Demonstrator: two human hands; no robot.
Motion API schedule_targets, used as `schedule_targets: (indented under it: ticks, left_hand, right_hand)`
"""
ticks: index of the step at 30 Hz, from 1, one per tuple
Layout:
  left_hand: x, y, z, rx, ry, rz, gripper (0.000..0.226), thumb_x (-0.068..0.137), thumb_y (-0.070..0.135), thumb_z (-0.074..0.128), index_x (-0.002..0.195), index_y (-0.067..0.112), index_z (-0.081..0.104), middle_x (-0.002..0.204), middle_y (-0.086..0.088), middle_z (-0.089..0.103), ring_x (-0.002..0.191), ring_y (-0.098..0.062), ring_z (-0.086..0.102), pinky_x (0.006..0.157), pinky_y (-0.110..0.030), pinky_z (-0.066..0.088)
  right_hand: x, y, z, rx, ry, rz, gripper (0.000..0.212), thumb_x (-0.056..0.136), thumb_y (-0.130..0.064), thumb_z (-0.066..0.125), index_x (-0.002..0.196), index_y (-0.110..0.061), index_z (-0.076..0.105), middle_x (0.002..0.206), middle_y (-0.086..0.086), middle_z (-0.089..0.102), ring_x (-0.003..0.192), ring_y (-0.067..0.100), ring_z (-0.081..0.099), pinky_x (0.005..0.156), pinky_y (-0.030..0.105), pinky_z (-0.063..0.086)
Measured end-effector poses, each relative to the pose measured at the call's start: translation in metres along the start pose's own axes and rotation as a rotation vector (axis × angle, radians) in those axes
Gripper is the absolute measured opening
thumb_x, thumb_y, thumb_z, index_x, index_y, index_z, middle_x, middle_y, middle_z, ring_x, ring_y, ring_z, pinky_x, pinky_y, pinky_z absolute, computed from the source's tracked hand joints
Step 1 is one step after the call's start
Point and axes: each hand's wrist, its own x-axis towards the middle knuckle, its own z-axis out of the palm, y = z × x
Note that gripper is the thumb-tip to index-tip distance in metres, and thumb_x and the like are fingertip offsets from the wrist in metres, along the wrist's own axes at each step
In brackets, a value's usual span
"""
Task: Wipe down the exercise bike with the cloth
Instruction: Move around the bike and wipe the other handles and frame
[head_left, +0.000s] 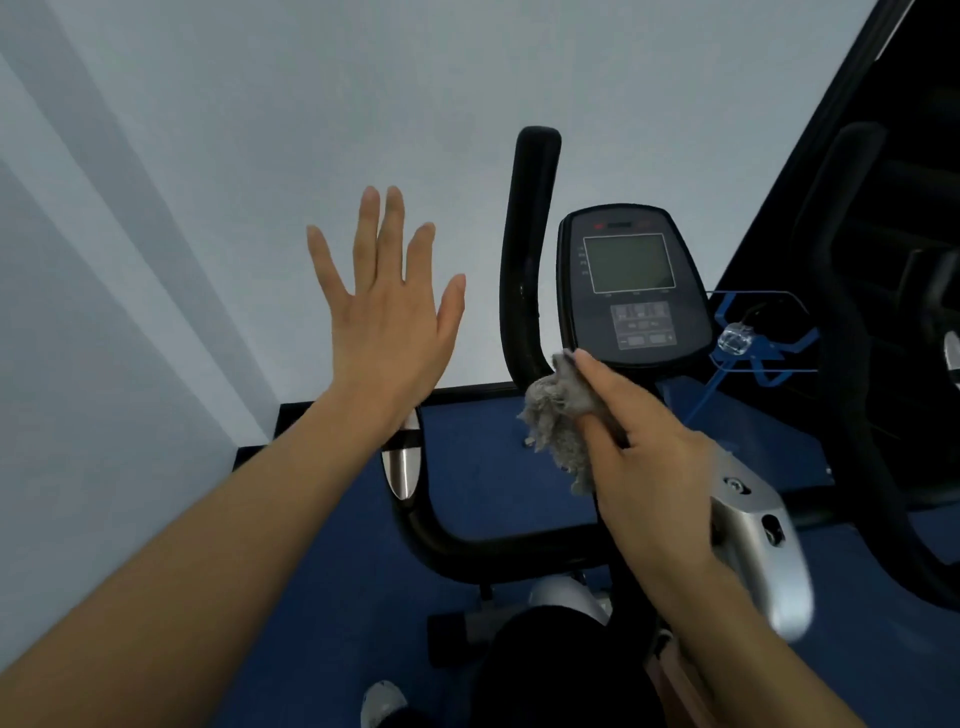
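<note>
Your right hand (649, 462) is gripping the grey cloth (561, 415), bunched in the fingers, and pressing it to the lower left edge of the exercise bike's console (631, 286), just beside the upright black handlebar (527, 249). Your left hand (387, 312) is hovering open, fingers spread, holding nothing, in front of the pale wall (208, 156). No containers are showing. The bike is standing on blue floor (493, 467).
</note>
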Motion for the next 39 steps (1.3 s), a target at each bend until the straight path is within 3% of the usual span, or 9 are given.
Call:
schedule_targets:
  ticks: [8, 12, 15, 18, 23, 28, 32, 35, 39]
  left_hand:
    - [0.004, -0.001, 0.013, 0.034, 0.074, 0.032, 0.05, 0.097, 0.039, 0.028, 0.134, 0.008, 0.043, 0.154, -0.009, 0.019, 0.143, -0.031, 0.008, 0.114, -0.051, 0.003]
    - [0.004, 0.001, 0.013, -0.018, 0.087, 0.041, 0.047, 0.097, 0.036, 0.031, 0.13, 0.007, 0.048, 0.152, -0.01, 0.025, 0.142, -0.033, 0.014, 0.114, -0.051, 0.01]
    - [0.003, 0.002, 0.01, -0.04, 0.079, 0.043, 0.046, 0.096, 0.034, 0.031, 0.13, 0.008, 0.048, 0.152, -0.011, 0.025, 0.142, -0.033, 0.014, 0.114, -0.051, 0.008]
    - [0.002, -0.001, 0.006, -0.061, 0.069, 0.05, 0.045, 0.096, 0.035, 0.029, 0.129, 0.012, 0.048, 0.153, -0.011, 0.023, 0.142, -0.029, 0.01, 0.111, -0.055, -0.002]
    - [0.02, -0.012, 0.004, -0.013, 0.135, 0.056, 0.039, 0.095, 0.031, 0.033, 0.126, 0.014, 0.049, 0.152, -0.008, 0.027, 0.142, -0.027, 0.012, 0.105, -0.06, -0.008]
    - [0.022, -0.007, 0.012, 0.017, 0.172, 0.098, 0.039, 0.097, 0.031, 0.034, 0.122, 0.012, 0.056, 0.144, -0.009, 0.042, 0.138, -0.029, 0.028, 0.108, -0.058, 0.007]
    - [0.021, -0.009, 0.014, -0.033, 0.192, 0.102, 0.04, 0.097, 0.031, 0.033, 0.122, 0.01, 0.056, 0.143, -0.011, 0.043, 0.137, -0.031, 0.029, 0.111, -0.05, 0.009]
    - [0.021, -0.009, 0.014, -0.072, 0.21, 0.087, 0.039, 0.097, 0.03, 0.034, 0.12, 0.01, 0.057, 0.139, -0.011, 0.047, 0.134, -0.031, 0.034, 0.111, -0.05, 0.014]
    - [0.021, -0.007, 0.015, -0.088, 0.218, 0.085, 0.037, 0.096, 0.03, 0.036, 0.117, 0.009, 0.059, 0.136, -0.012, 0.05, 0.132, -0.032, 0.038, 0.11, -0.049, 0.019]
  right_hand:
    - [0.018, -0.008, 0.025, -0.041, -0.047, 0.056, 0.038, 0.08, 0.002, 0.065, 0.116, -0.011, 0.061, 0.115, 0.004, 0.065, 0.105, 0.017, 0.061, 0.091, 0.018, 0.044]
    - [0.023, -0.015, 0.031, -0.042, -0.003, 0.052, 0.038, 0.078, 0.007, 0.064, 0.113, -0.007, 0.062, 0.115, 0.006, 0.064, 0.105, 0.017, 0.06, 0.096, 0.022, 0.037]
    - [0.031, -0.018, 0.032, 0.042, -0.001, 0.191, 0.034, 0.082, -0.003, 0.064, 0.113, -0.016, 0.064, 0.104, 0.003, 0.071, 0.088, 0.006, 0.064, 0.081, 0.016, 0.049]
    - [0.029, -0.012, 0.019, 0.234, 0.096, 0.393, 0.027, 0.08, -0.017, 0.069, 0.103, -0.03, 0.068, 0.07, -0.024, 0.07, 0.061, -0.009, 0.06, 0.051, 0.002, 0.044]
    - [0.041, -0.014, 0.021, 0.275, 0.162, 0.423, 0.03, 0.077, -0.017, 0.071, 0.102, -0.034, 0.068, 0.068, -0.032, 0.066, 0.063, -0.011, 0.061, 0.052, 0.004, 0.047]
    - [0.053, -0.023, 0.052, 0.196, 0.125, 0.336, 0.033, 0.082, -0.01, 0.066, 0.112, -0.022, 0.064, 0.083, 0.001, 0.072, 0.058, -0.008, 0.052, 0.069, 0.01, 0.05]
    - [0.068, -0.021, 0.052, 0.085, 0.108, 0.301, 0.028, 0.084, -0.015, 0.066, 0.111, -0.022, 0.065, 0.063, -0.012, 0.059, 0.058, -0.018, 0.052, 0.053, -0.006, 0.036]
    - [0.058, -0.017, 0.045, 0.141, 0.087, 0.339, 0.031, 0.082, -0.018, 0.067, 0.112, -0.025, 0.064, 0.072, -0.018, 0.064, 0.063, -0.023, 0.052, 0.055, -0.007, 0.037]
    - [0.079, -0.013, 0.049, 0.121, 0.119, 0.298, 0.021, 0.084, -0.019, 0.065, 0.104, -0.021, 0.068, 0.063, -0.027, 0.055, 0.064, -0.016, 0.056, 0.061, 0.002, 0.045]
